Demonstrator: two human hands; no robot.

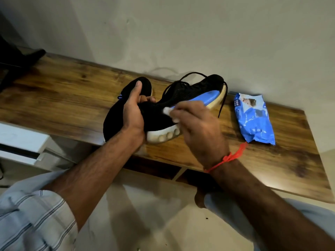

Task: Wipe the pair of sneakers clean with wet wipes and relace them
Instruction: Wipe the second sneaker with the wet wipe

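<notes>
Black knit sneaker, likely light and soft, was gripped mid-body by the left hand while the right hand pinched a wet wipe.

you face a plain pale wall, faintly stained. a dark-grained wooden shelf runs along it, glossy under warm light. pale floor below; white furniture past the shelf's left end.

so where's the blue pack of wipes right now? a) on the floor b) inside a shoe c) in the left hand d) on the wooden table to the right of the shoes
d: the blue pack of wipes lies on the wooden table, right of the held sneaker, untouched by both hands.
</notes>
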